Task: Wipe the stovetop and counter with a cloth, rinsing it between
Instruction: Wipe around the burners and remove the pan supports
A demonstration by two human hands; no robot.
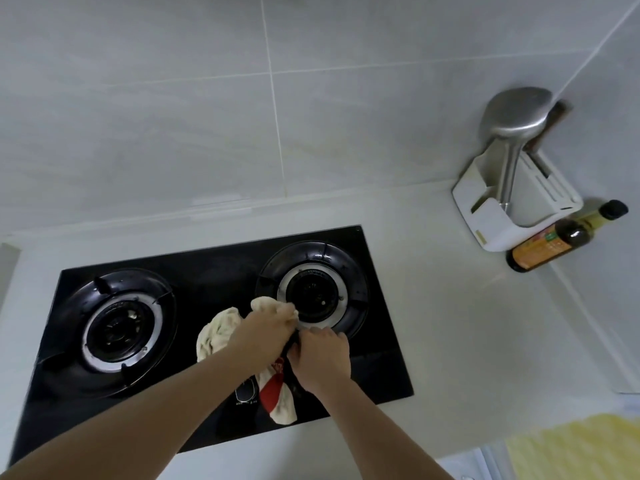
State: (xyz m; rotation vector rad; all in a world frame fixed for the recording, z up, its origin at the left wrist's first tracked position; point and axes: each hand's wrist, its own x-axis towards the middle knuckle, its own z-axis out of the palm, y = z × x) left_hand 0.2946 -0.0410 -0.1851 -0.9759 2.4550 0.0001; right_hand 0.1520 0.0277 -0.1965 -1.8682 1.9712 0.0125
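Note:
A black glass stovetop (pixel 214 271) with two gas burners is set into a pale counter (pixel 443 334). A cream cloth (pixel 216 336) with a red patch lies bunched between the burners and trails toward the front edge. My left hand (pixel 266 329) grips a bunch of the cloth and presses it against the left side of the right burner (pixel 313 294), at its metal ring. My right hand (pixel 323 362) sits just in front of that burner, fingers curled round the front edge of its black pan support, with the cloth passing under it.
The left burner (pixel 117 327) has specks of debris in its centre. A white utensil holder (pixel 498 220) with a steel ladle (pixel 512 116) stands in the back right corner, a dark sauce bottle (pixel 550 244) beside it. A yellow cloth (pixel 575 448) lies at the front right.

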